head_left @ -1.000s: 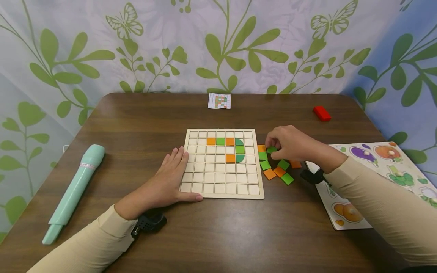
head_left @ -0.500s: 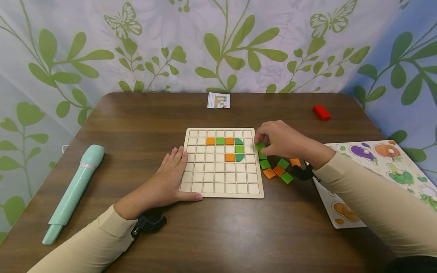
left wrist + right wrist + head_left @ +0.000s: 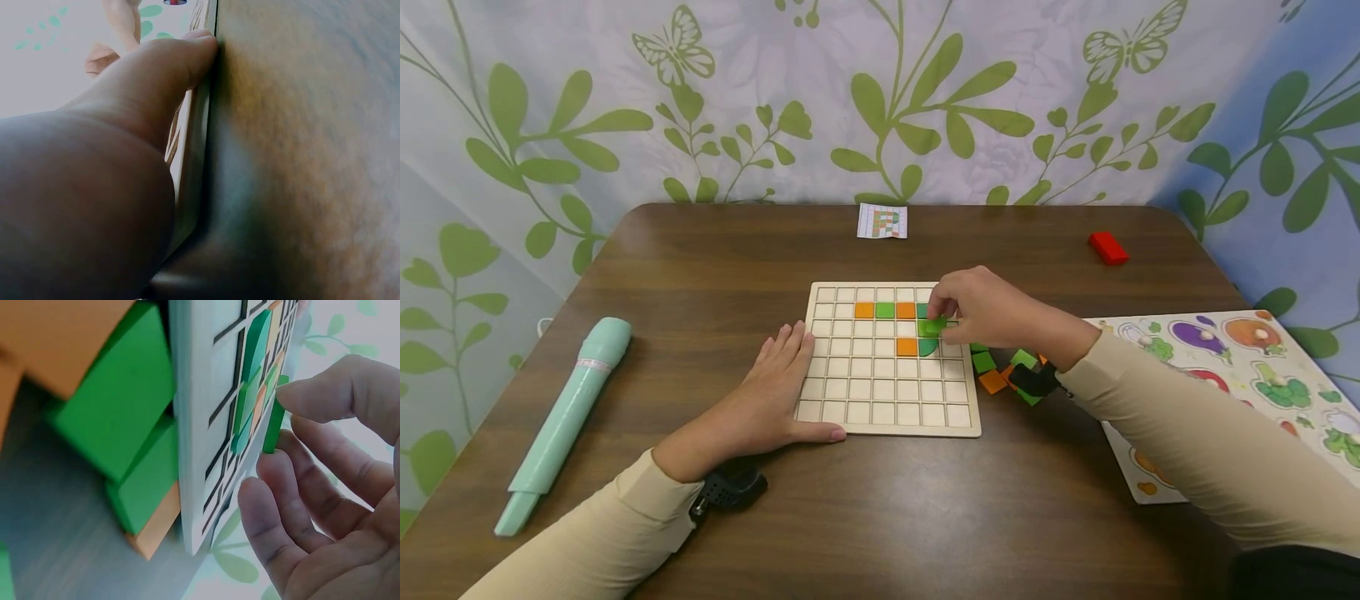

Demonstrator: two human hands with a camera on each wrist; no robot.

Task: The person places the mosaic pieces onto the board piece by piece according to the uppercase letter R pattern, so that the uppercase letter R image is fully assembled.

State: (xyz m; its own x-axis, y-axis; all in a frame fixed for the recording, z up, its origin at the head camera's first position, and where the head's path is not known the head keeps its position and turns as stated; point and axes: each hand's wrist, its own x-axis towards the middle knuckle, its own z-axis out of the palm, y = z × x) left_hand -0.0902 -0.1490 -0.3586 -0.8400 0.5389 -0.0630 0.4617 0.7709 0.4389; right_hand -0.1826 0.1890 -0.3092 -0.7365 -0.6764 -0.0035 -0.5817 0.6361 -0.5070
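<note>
A wooden grid board (image 3: 880, 390) lies mid-table, with orange and green square tiles and dark green rounded tiles set in its upper cells. My right hand (image 3: 988, 308) pinches a light green square tile (image 3: 275, 419) between thumb and fingertips, above the board's right part. In the right wrist view that tile is tilted and apart from the board. My left hand (image 3: 767, 392) lies flat with straight fingers against the board's left edge, its thumb along the near corner. Loose green and orange tiles (image 3: 992, 382) lie beside the board's right edge, partly hidden by the right arm.
A small card with a printed grid pattern (image 3: 882, 222) lies at the back. A red block (image 3: 1108, 248) is at the back right. A vegetable puzzle board (image 3: 1270, 350) sits under the right forearm. A mint-green microphone-shaped object (image 3: 565, 425) lies at left.
My right hand has moved left from the loose tiles to over the board, carrying the green square tile. The left hand has stayed in place.
</note>
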